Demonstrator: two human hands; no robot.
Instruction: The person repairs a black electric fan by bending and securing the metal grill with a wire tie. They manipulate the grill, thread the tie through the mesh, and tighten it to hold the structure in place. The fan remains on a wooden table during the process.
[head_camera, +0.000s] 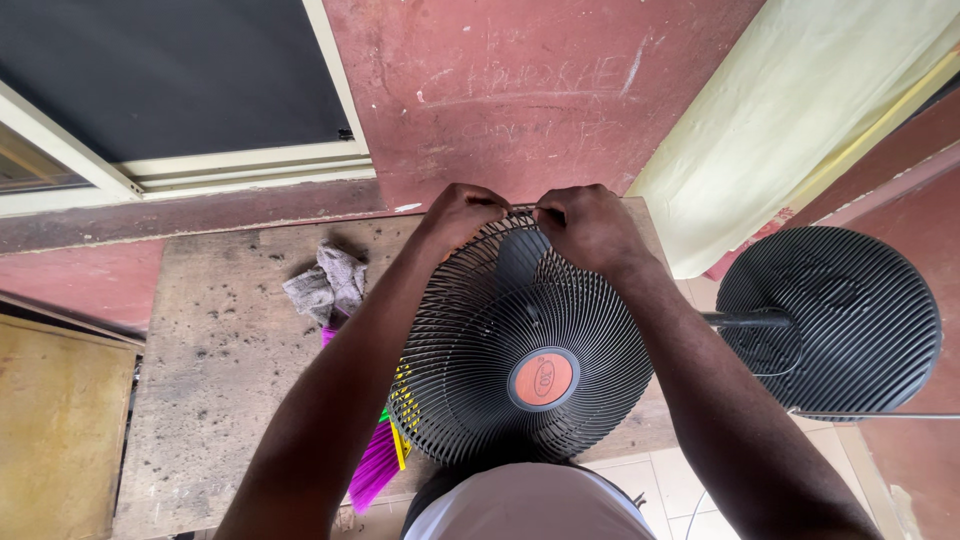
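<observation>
Close to the person's body, the fan guard (520, 350) is leaning up on its edge, its bottom near the white shirt (528, 508) and its top tipping away toward the wall (520, 90). It is sitting on the near edge of a dirty grey board (215, 350). The guard is round and dark, made of many thin ribs running out from an orange disc (543, 379) in the middle. Both arms are reaching over it. At the far rim, the left hand (458, 215) and the right hand (590, 228) are pinching in tight, fingers curled narrow on the rim wire, nearly touching each other. It looks like the hands are working on a clip or catch at the top of the guard, though the catch itself is hiding under the fingers. The next move is likely calling for small, careful finger work there, while keeping the guard from sliding off the board. A purple brush (372, 470) is peeking out from behind the guard on the left. A little farther, a grey rag (328, 282) is lying on the board. Off to the right, the round dark fan base (835, 320) is sitting with its pole (745, 320) pointing toward the guard. A pale yellow cloth (800, 120) is hanging by the wall.
</observation>
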